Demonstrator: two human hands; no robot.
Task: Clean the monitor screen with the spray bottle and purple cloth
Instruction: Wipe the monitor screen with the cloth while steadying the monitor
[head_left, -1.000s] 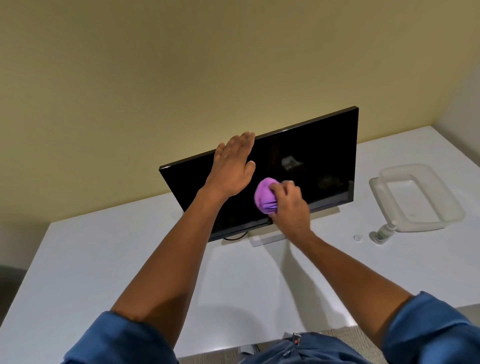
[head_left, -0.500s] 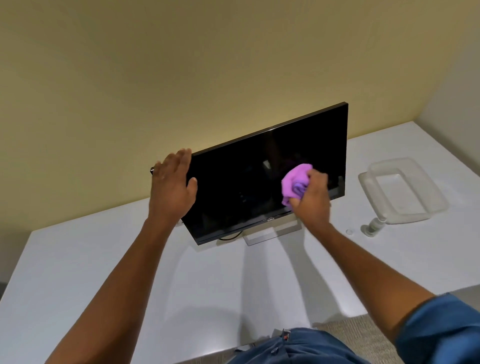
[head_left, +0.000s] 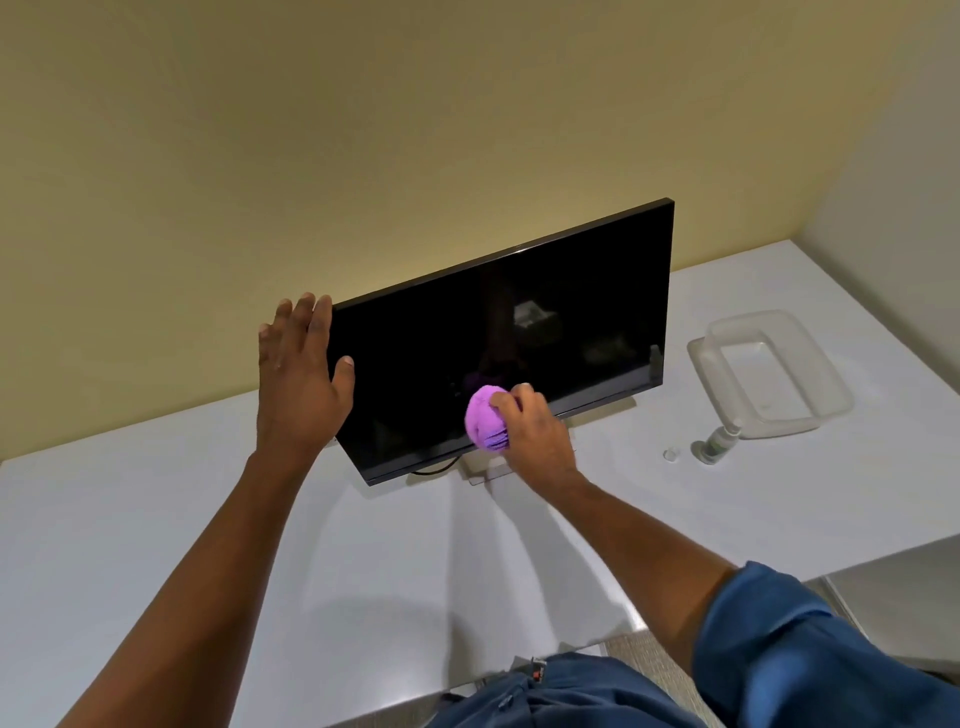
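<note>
Right hand (head_left: 535, 431) clamps cloth (head_left: 485, 418) on monitor (head_left: 519, 338); left hand (head_left: 298, 374), fingers apart, braces edge. Hard push could tip monitor.

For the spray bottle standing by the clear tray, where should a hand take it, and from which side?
Grip the spray bottle around its mid-body, probably coming from the near side. It stands upright on the table, the clear tray crowds its far-right side, and a small cap sits to its left.
</note>
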